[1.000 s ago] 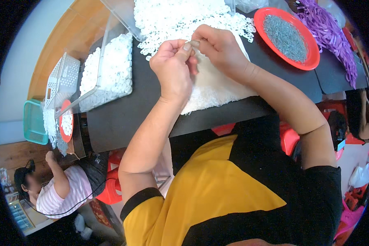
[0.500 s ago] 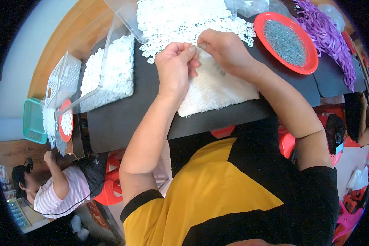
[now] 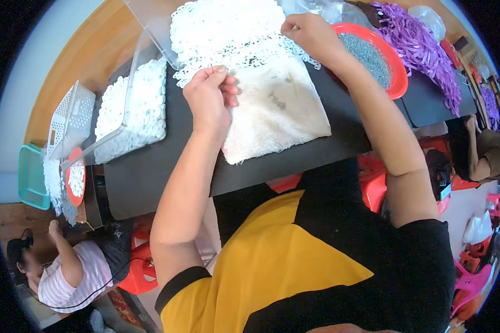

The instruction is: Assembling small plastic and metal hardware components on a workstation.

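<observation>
A white fluffy cloth (image 3: 275, 125) lies on the dark table in front of me, with small grey marks or bits on it. My left hand (image 3: 210, 91) is closed in a pinch at the cloth's far left corner; what the fingertips hold is too small to make out. Farther right, my right hand (image 3: 315, 38) hovers beside the heap of small white oval plastic pieces (image 3: 228, 28), fingers curled together. Anything inside those fingers is hidden. Right of that hand stands a red plate (image 3: 400, 72) full of small grey metal pieces (image 3: 364, 58).
A clear plastic bin (image 3: 130, 102) of white pieces stands at left. Purple strips (image 3: 422, 50) pile up at far right. Beyond the bin are a white basket (image 3: 72, 119), a green basket (image 3: 33, 177) and a person in a striped shirt (image 3: 75, 277).
My hands were together over the cloth's far edge; the right has moved away toward the far right, uncovering the cloth. The left stays pinched. The whole view has shifted slightly.
</observation>
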Demonstrator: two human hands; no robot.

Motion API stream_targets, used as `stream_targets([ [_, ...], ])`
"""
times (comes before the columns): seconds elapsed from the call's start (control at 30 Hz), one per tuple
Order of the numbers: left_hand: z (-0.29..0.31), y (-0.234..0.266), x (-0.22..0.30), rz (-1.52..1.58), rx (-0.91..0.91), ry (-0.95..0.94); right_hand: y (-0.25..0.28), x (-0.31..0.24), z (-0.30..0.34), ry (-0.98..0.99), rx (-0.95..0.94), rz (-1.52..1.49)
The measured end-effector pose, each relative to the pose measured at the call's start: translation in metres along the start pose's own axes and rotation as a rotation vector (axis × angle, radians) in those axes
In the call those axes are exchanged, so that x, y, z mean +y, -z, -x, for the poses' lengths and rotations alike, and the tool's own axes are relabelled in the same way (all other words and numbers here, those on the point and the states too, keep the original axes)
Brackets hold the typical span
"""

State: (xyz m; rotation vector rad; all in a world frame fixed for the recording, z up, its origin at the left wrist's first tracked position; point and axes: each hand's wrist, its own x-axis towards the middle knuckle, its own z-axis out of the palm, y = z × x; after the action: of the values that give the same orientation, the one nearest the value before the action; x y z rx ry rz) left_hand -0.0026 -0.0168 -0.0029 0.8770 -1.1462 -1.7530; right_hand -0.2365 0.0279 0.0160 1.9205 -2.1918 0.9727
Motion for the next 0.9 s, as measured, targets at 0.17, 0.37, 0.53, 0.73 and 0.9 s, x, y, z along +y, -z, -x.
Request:
stream_targets([
  [0.17,-0.003,0.005,-0.003,-0.031,-0.031,-0.011,-0.031,0.004,-0.021,-0.006,-0.162,0.379],
  [0.37,-0.005,0.006,-0.004,-0.021,-0.059,-0.003,-0.038,0.006,-0.027,0.026,-0.138,0.416],
  [0.53,-0.005,0.007,-0.005,-0.046,-0.068,-0.010,-0.012,-0.010,0.000,-0.004,-0.178,-0.215],
  [0.73,-0.004,0.005,-0.005,-0.101,-0.075,-0.015,-0.012,-0.009,0.024,-0.108,-0.236,-0.481],
  [0.9,-0.001,0.003,-0.002,-0.122,-0.094,-0.016,-0.011,-0.016,0.030,-0.034,-0.257,-0.415],
])
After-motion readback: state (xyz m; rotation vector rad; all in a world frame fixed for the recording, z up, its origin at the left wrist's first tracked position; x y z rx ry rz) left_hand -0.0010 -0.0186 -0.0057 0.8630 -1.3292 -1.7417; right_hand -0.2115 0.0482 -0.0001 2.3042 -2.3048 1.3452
